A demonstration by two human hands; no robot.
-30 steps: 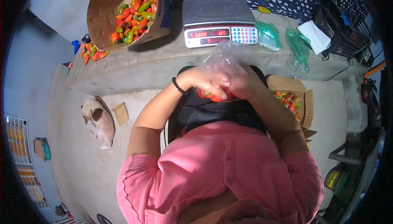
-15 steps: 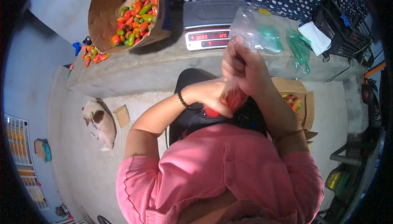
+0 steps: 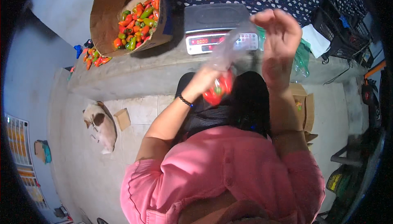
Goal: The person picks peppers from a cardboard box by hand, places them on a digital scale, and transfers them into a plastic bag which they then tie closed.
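Note:
My left hand (image 3: 206,78), with a dark bead bracelet at the wrist, is closed round the neck of a clear plastic bag (image 3: 232,49). Red peppers (image 3: 213,97) with a touch of green fill its lower end, which hangs over my lap. The loose upper part of the bag is blurred and stretches up in front of the scale. Raised to the right of the scale, my right hand (image 3: 282,46) has its fingers apart and holds nothing. The digital scale (image 3: 217,16), with a grey pan and lit red display, stands on the ledge ahead.
A tilted cardboard box (image 3: 107,21) of red, orange and green peppers is at the far left, with loose peppers (image 3: 95,59) beside it. Green plastic (image 3: 303,60), a white cloth (image 3: 316,39) and a black crate (image 3: 348,29) lie right. A dog (image 3: 105,130) lies on the floor.
My right hand has let go of the bag's upper part and moved right, its fingers opening. My left hand has risen slightly, now gripping the bag above the peppers.

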